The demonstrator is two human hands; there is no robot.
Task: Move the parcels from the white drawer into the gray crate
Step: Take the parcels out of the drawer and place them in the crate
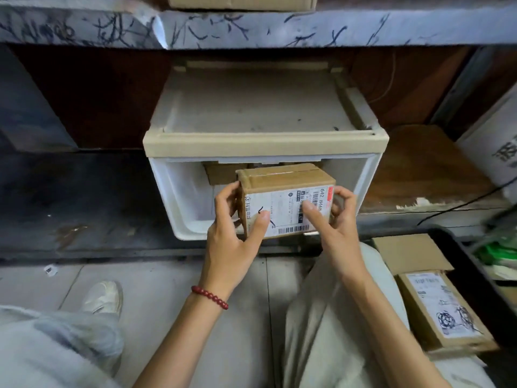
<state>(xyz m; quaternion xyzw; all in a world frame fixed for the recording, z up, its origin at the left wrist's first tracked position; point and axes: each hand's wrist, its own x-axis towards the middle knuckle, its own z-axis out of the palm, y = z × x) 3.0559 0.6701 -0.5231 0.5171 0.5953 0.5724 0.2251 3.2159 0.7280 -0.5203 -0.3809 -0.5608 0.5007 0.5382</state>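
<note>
Left of the drawer unit the dark shelf floor is open. White drawer is pulled out, with a wide gap between its left wall and the load. Left hand, red bead bracelet on the wrist, grips the labelled parcel by its left edge, thumb on the label face. The parcel stands in the drawer's front half, its lower edge covering the front lip. More parcels sit behind it. Right hand grips the right edge, knuckles near the drawer's right wall: tight there. Gray crate is low right beside the knee and holds a labelled box and a plain carton.
</note>
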